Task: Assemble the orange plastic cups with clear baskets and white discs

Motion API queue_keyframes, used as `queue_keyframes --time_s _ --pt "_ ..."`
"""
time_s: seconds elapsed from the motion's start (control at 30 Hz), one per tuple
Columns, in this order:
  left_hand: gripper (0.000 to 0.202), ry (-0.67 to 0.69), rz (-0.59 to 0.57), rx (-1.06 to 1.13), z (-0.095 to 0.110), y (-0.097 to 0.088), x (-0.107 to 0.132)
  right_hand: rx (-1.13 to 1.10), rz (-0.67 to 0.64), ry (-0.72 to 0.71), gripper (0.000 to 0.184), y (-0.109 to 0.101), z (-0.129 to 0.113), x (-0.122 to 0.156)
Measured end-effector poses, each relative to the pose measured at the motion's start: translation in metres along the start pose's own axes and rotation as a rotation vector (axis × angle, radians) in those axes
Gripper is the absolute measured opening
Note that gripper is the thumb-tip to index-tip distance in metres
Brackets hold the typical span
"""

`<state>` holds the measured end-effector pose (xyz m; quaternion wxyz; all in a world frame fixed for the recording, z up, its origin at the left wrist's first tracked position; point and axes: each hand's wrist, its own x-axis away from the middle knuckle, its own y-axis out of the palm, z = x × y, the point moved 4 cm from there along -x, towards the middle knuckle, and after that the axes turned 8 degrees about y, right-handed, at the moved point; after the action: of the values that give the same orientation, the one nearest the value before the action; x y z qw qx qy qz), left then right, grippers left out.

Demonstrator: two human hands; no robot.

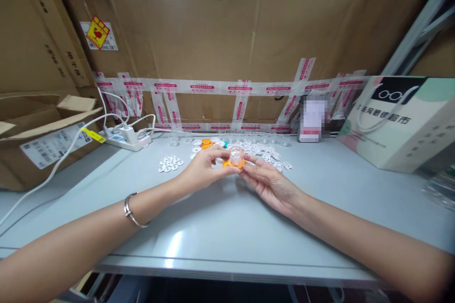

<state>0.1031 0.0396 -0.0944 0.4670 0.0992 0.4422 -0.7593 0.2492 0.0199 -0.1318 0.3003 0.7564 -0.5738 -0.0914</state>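
My left hand [206, 166] and my right hand [267, 181] meet over the grey table [220, 227]. Together they pinch a small clear plastic cap on an orange ring [236, 157], fingertips closed on it from both sides. A silver bangle [132, 210] circles my left wrist. Behind the hands lies a scatter of small white and clear plastic parts [261, 150], with a few orange rings [206, 143] among them. A small cluster of white discs [170, 163] lies to the left of my left hand.
A white power strip [127, 139] with plugged-in cables sits at the back left. Cardboard boxes [39, 142] stand at the left, taped cardboard [227, 33] lines the back, and a white printed box [398, 123] lies at the right.
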Motion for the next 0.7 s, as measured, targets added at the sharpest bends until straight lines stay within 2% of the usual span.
queue_keyframes --time_s 0.13,0.3,0.5,0.7 --pt "0.025 -0.043 -0.092 0.090 -0.0065 0.0044 0.0021 0.014 0.071 0.037 0.027 -0.0041 0.0028 0.0007" --pt "0.022 -0.041 -0.135 0.084 -0.0078 0.0079 0.0051 0.062 0.020 0.084 0.013 -0.0049 0.0047 -0.0014" --pt "0.018 -0.019 -0.168 0.042 -0.0090 0.0090 0.0060 0.036 0.086 0.140 0.015 -0.0078 0.0074 0.0008" --pt "0.019 -0.017 -0.149 0.129 -0.0096 0.0083 0.0039 0.014 0.074 0.105 0.015 -0.0091 0.0070 -0.0004"
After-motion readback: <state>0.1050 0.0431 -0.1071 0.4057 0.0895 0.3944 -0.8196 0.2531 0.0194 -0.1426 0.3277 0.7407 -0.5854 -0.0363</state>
